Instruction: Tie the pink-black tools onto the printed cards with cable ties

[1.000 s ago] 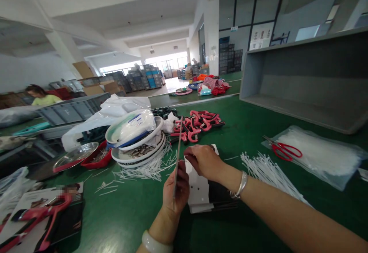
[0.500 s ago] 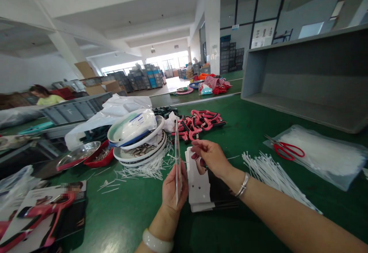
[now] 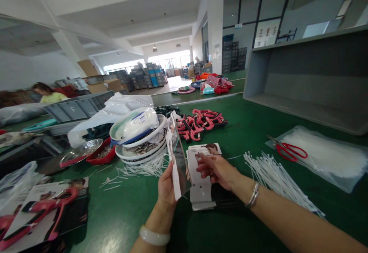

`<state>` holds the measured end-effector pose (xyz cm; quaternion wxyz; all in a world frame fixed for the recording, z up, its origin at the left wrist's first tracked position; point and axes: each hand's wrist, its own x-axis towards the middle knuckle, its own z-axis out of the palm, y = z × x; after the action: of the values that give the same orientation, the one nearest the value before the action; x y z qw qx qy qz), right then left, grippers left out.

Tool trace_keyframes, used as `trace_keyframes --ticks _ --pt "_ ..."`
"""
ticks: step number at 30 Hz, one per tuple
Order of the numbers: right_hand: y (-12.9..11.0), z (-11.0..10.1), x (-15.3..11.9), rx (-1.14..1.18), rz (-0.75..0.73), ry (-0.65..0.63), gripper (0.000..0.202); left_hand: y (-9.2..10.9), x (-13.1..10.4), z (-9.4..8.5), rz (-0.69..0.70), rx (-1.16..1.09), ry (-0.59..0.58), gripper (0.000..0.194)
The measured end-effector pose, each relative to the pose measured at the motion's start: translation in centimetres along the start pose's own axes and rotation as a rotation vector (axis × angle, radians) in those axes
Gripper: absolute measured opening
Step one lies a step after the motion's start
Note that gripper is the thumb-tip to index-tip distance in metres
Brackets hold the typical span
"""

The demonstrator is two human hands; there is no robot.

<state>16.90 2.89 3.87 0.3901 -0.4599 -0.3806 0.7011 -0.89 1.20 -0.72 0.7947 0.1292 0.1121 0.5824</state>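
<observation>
My left hand (image 3: 167, 186) grips a printed backing card (image 3: 178, 161) by its lower left edge and holds it upright, nearly edge-on. Just to the right, a stack of similar white and black cards (image 3: 201, 199) lies on the table. Over the upper part of that stack is my right hand (image 3: 220, 170), its fingers half bent and somewhat apart, with nothing visible in them. Whether its fingertips touch the top card I cannot tell. Beyond the stack lies a heap of pink and black clippers (image 3: 202, 122).
White cable ties (image 3: 280, 180) lie at the right, near red-handled scissors (image 3: 290, 151) on a clear bag (image 3: 324, 157). A grey crate (image 3: 304, 107) rests on its side behind. At left are stacked basins (image 3: 140, 155) and a carded pink clipper (image 3: 53, 211). A person (image 3: 51, 95) is farther back.
The card in my left hand has turned from edge-on to show more of its face, moving slightly left. My right hand has lowered and shifted right, uncovering the stack's printed top.
</observation>
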Motion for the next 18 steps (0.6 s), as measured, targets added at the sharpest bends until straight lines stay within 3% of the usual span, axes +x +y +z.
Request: trace_keyframes --ticks 4,11,18 --pt "-0.1 1.0 0.4 0.029 -0.097 -0.019 0.023 -0.4 -0.4 1.1 -0.109 -0.008 0.028 0.035" --pt "-0.8 1.8 1.4 -0.014 -0.116 0.006 0.021 -0.7 -0.7 1.4 -0.072 0.015 0.118 0.032" --pt "-0.5 2.3 1.7 -0.076 -0.167 0.027 0.020 -1.1 -0.9 2.1 -0.155 0.123 -0.065 0.028"
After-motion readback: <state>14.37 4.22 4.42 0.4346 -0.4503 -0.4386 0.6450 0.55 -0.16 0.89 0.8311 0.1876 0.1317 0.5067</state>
